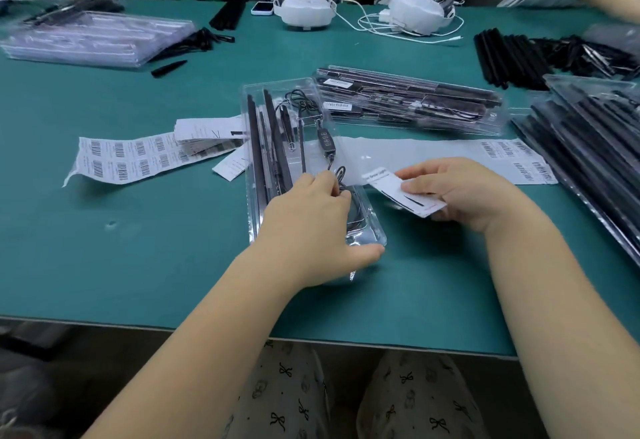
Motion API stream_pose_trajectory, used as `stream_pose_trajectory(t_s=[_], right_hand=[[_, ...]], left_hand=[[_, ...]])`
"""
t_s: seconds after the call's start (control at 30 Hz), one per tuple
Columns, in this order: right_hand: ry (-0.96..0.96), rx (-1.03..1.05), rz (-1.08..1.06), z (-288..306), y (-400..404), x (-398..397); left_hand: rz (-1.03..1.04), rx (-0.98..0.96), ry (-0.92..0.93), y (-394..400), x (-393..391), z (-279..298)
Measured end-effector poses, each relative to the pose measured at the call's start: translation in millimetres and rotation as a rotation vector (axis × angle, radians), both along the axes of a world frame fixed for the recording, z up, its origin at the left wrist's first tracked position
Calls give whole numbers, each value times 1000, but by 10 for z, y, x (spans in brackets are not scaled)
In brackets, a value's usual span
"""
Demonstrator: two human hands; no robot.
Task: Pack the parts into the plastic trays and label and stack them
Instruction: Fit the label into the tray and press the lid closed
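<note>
On the green table (138,248) a clear plastic tray (273,99) holds black rods and a cabled controller (323,136). The left hand (311,231) rests on its near end, fingers at the cable. The right hand (460,193) pinches a white card (391,189) just right of it. Barcode label sheets (131,158) lie left; packed trays (415,103) are stacked beyond.

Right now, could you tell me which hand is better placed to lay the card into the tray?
Right hand: it already pinches the white card beside the open tray, while the left hand steadies the tray.

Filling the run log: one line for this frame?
left hand: steadies open tray | right hand: holds white card | card: not in tray
</note>
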State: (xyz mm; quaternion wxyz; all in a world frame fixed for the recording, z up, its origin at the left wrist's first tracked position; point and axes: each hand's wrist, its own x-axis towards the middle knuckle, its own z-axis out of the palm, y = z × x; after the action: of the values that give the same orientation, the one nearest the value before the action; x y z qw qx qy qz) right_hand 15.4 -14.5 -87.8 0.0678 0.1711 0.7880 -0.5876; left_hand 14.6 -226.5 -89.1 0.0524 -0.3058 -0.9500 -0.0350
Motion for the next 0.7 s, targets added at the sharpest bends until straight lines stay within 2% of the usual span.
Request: stream_pose_trajectory(t_s=[0.2, 0.4, 0.53, 0.7], right_hand=[[-13, 44, 59, 30, 63, 37], [10, 9, 70, 69, 74, 75], [5, 28, 87, 58, 42, 76], [1, 22, 71, 63, 72, 65]], left_hand=[[-14, -5, 34, 5, 131, -77], [-62, 257, 22, -54, 169, -156], [-132, 265, 43, -48, 206, -149], [-163, 291, 156, -60, 205, -128]])
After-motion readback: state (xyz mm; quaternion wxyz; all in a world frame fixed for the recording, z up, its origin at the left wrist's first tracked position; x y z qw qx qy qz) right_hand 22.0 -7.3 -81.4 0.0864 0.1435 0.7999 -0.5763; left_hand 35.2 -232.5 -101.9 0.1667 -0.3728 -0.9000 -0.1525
